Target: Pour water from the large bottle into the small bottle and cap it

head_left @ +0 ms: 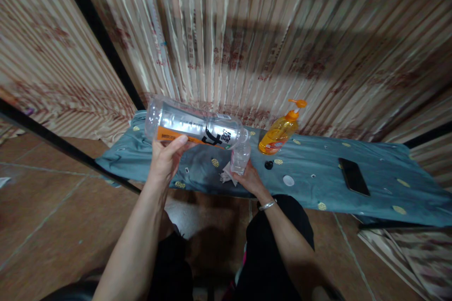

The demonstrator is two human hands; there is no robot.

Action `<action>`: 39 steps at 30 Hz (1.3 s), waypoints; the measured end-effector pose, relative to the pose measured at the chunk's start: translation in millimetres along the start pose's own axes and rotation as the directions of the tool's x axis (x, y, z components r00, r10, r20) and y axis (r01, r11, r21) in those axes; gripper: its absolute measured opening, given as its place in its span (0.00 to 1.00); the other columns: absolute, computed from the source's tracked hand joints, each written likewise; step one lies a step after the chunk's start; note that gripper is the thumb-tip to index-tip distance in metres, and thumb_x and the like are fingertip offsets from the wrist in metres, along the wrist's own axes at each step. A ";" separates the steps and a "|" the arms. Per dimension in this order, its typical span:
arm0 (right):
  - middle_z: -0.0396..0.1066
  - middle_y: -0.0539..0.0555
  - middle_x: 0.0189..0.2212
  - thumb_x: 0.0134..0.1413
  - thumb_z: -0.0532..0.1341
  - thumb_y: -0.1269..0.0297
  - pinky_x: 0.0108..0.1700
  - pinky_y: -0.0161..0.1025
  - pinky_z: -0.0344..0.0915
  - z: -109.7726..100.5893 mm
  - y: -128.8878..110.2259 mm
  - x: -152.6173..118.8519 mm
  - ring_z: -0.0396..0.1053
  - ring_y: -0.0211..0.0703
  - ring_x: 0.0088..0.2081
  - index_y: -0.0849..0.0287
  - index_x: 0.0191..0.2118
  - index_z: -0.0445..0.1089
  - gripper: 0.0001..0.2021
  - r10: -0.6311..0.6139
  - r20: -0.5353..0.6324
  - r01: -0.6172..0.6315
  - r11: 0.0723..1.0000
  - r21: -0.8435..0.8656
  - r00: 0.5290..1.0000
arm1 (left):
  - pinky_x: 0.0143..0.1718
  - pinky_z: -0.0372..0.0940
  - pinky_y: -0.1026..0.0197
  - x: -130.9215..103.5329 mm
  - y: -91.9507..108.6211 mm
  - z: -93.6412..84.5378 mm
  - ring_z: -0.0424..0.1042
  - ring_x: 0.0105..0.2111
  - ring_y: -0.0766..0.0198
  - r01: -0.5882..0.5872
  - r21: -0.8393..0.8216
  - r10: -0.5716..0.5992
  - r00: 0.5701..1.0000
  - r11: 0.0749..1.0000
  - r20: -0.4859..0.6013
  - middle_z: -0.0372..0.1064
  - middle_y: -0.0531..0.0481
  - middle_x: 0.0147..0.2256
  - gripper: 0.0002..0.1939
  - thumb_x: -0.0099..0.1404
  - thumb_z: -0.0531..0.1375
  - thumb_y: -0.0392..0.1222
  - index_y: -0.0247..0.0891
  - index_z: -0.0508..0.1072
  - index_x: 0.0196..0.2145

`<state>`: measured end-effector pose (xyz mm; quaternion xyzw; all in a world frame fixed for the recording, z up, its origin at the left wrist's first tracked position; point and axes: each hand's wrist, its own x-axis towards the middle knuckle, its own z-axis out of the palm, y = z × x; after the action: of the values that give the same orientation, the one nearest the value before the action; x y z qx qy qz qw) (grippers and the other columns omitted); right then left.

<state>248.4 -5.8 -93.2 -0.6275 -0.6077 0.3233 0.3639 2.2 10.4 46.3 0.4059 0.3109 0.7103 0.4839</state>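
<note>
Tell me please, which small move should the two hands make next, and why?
Probably, the left hand should slightly raise the base of the large bottle while the right hand steadies the small bottle: the large bottle lies sideways, its neck at the small bottle's top. Any liquid inside is hard to see.

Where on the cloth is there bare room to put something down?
Bare cloth lies between the white disc and the phone, and beyond the phone toward the right end. A smaller patch lies left of the left hand. It is crowded around the right hand: small bottle, crumpled tissue, black cap, pump bottle.
</note>
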 end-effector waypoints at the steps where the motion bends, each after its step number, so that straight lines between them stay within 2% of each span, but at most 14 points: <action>1: 0.78 0.63 0.52 0.46 0.69 0.61 0.56 0.56 0.74 -0.1 0.0 0.0 0.78 0.62 0.52 0.60 0.66 0.61 0.39 0.000 0.002 0.000 1.000 0.001 1.000 | 0.31 0.78 0.57 0.1 -0.2 0.2 0.79 0.30 0.58 -0.007 -0.003 0.007 1.000 1.000 -0.005 0.79 0.51 0.33 0.37 0.40 0.79 0.47 0.43 0.75 0.49; 8: 0.78 0.63 0.53 0.46 0.68 0.61 0.58 0.56 0.72 2.8 3.8 1.7 0.77 0.61 0.53 0.60 0.64 0.62 0.37 -0.057 -0.001 0.057 0.998 0.016 0.998 | 0.33 0.78 0.56 0.4 -0.6 -0.5 0.79 0.30 0.58 -0.001 0.002 0.001 1.000 1.000 -0.013 0.79 0.52 0.33 0.38 0.40 0.79 0.47 0.43 0.75 0.50; 13: 0.77 0.62 0.53 0.46 0.69 0.61 0.58 0.58 0.72 4.2 8.9 3.6 0.77 0.62 0.53 0.58 0.64 0.63 0.38 -0.050 -0.010 0.050 0.999 0.001 0.999 | 0.32 0.77 0.58 0.5 0.3 0.0 0.79 0.29 0.59 0.009 -0.013 -0.010 0.999 1.000 -0.039 0.79 0.52 0.32 0.41 0.37 0.80 0.46 0.43 0.75 0.51; 21: 0.76 0.62 0.55 0.47 0.68 0.62 0.60 0.57 0.70 3.8 6.5 2.2 0.76 0.60 0.55 0.58 0.65 0.61 0.38 -0.047 -0.004 0.047 0.999 -0.002 0.999 | 0.35 0.78 0.54 1.9 -2.6 -4.2 0.80 0.32 0.56 -0.013 0.051 0.013 1.000 0.999 0.009 0.78 0.53 0.32 0.40 0.42 0.79 0.50 0.44 0.74 0.53; 25: 0.78 0.60 0.53 0.47 0.68 0.63 0.59 0.57 0.71 2.5 3.4 1.2 0.77 0.60 0.53 0.57 0.66 0.61 0.38 -0.042 0.004 0.042 0.999 0.005 0.999 | 0.34 0.78 0.55 1.9 -1.4 -3.2 0.80 0.31 0.57 -0.001 0.033 0.002 1.000 0.999 -0.008 0.79 0.51 0.33 0.40 0.40 0.79 0.49 0.44 0.74 0.51; 31: 0.77 0.61 0.53 0.47 0.68 0.63 0.59 0.59 0.72 1.2 0.3 0.1 0.77 0.60 0.53 0.57 0.65 0.61 0.38 -0.031 0.008 0.031 1.000 0.002 0.999 | 0.36 0.78 0.52 1.3 -0.3 -1.1 0.81 0.34 0.53 -0.004 0.045 0.004 1.000 0.999 0.012 0.80 0.49 0.35 0.40 0.41 0.79 0.50 0.44 0.74 0.53; 39: 0.75 0.62 0.57 0.46 0.69 0.62 0.61 0.59 0.70 1.9 3.5 1.3 0.75 0.61 0.57 0.57 0.63 0.63 0.36 -0.067 -0.017 0.067 0.998 -0.004 0.998 | 0.36 0.79 0.52 0.8 0.2 0.2 0.81 0.33 0.53 -0.019 0.047 0.019 1.000 0.999 0.001 0.78 0.51 0.31 0.40 0.41 0.79 0.50 0.44 0.74 0.52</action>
<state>248.7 -4.4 -97.1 -0.6101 -0.6260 0.3044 0.3785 2.0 11.0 46.8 0.4201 0.3235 0.7073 0.4675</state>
